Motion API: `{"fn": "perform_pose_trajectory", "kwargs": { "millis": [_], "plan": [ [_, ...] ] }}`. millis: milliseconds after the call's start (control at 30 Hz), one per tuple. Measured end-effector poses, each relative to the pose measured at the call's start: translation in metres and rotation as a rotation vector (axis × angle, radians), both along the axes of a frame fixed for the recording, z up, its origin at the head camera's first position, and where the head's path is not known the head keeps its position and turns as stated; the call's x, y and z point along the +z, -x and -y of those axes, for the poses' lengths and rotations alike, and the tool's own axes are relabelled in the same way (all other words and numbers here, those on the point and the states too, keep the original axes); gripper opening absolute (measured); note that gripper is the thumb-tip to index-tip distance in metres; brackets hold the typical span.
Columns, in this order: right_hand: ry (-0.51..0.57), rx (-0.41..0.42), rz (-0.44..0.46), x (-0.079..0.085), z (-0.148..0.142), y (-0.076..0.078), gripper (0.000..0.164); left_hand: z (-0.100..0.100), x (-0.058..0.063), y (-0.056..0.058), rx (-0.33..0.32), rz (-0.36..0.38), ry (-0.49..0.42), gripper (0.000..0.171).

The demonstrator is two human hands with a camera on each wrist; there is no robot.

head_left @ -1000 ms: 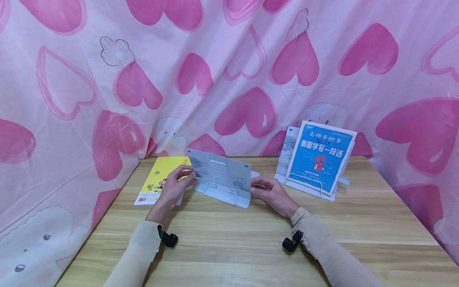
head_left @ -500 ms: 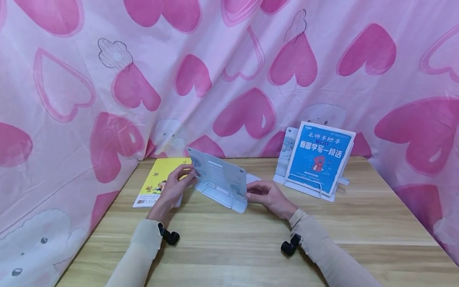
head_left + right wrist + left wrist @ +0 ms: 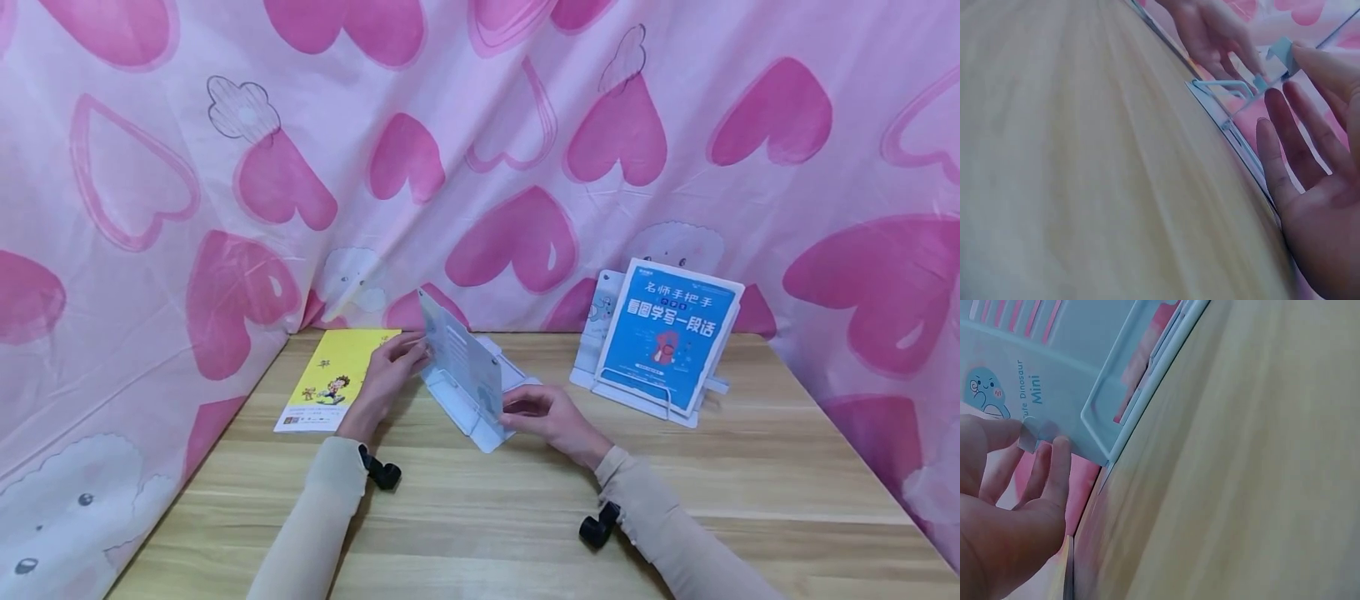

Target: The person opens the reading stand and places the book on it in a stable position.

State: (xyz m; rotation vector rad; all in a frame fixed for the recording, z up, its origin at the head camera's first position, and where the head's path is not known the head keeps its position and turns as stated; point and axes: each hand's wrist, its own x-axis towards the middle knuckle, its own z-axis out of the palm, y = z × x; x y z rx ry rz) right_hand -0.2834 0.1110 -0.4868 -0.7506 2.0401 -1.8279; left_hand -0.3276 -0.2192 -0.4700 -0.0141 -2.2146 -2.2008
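Observation:
A pale blue book stand (image 3: 459,360) stands on the table in the middle of the head view, its back board raised and its face turned to the left. At the board's left edge, my left hand (image 3: 390,375) pinches a small pale tab (image 3: 1030,433), beside a printed cartoon dinosaur in the left wrist view. My right hand (image 3: 553,421) pinches a light blue tab (image 3: 1284,55) on the opposite edge, its other fingers spread. A wire page holder (image 3: 1124,362) runs along the stand's lower part. No book rests on this stand.
Left of the stand, a yellow book (image 3: 322,379) lies flat on the wooden table (image 3: 480,517). A second stand (image 3: 600,312) at the back right bears an upright blue book (image 3: 671,337). A pink heart-patterned curtain (image 3: 480,167) hangs behind.
The book stand has turned, its right edge coming nearer and its left edge swinging away and rightward. My left hand has followed to the right; my right hand has shifted slightly left and nearer.

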Motion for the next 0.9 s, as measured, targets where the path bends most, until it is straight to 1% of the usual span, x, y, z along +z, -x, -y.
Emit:
{"fn": "perform_pose_trajectory", "kwargs": {
  "millis": [67, 167, 267, 333, 367, 433, 567, 633, 667, 733, 900],
  "plan": [
    [-0.018, -0.009, -0.016, 0.0, 0.003, -0.002, 0.034, -0.003, 0.0, 0.0, -0.018, -0.012, 0.034, 0.046],
    [-0.039, -0.026, -0.047, 0.001, 0.01, -0.005, 0.032, -0.008, 0.0, 0.001, -0.063, -0.044, 0.073, 0.055],
    [-0.053, -0.044, -0.076, 0.002, 0.017, -0.011, 0.03, -0.012, 0.0, 0.002, -0.106, -0.074, 0.065, 0.064],
    [-0.051, -0.054, -0.088, 0.003, 0.022, -0.015, 0.028, -0.015, 0.0, 0.002, -0.115, -0.089, 0.069, 0.067],
    [-0.048, -0.056, -0.089, 0.003, 0.024, -0.017, 0.028, -0.017, 0.0, 0.001, -0.107, -0.093, 0.086, 0.066],
    [-0.041, -0.056, -0.101, 0.004, 0.029, -0.021, 0.027, -0.022, 0.001, 0.0, -0.074, -0.101, 0.171, 0.061],
    [-0.038, -0.05, -0.103, 0.006, 0.038, -0.028, 0.03, -0.03, 0.004, -0.003, 0.004, -0.135, 0.463, 0.039],
    [-0.043, -0.049, -0.106, 0.006, 0.041, -0.03, 0.033, -0.033, 0.006, -0.004, 0.016, -0.162, 0.576, 0.028],
    [-0.047, -0.051, -0.107, 0.006, 0.042, -0.03, 0.034, -0.034, 0.007, -0.004, 0.017, -0.172, 0.616, 0.023],
    [-0.055, -0.049, -0.105, 0.007, 0.044, -0.032, 0.035, -0.034, 0.008, -0.006, 0.01, -0.179, 0.658, 0.019],
    [-0.069, -0.04, -0.102, 0.008, 0.048, -0.033, 0.034, -0.033, 0.011, -0.007, -0.007, -0.175, 0.74, 0.015]
  ]
}}
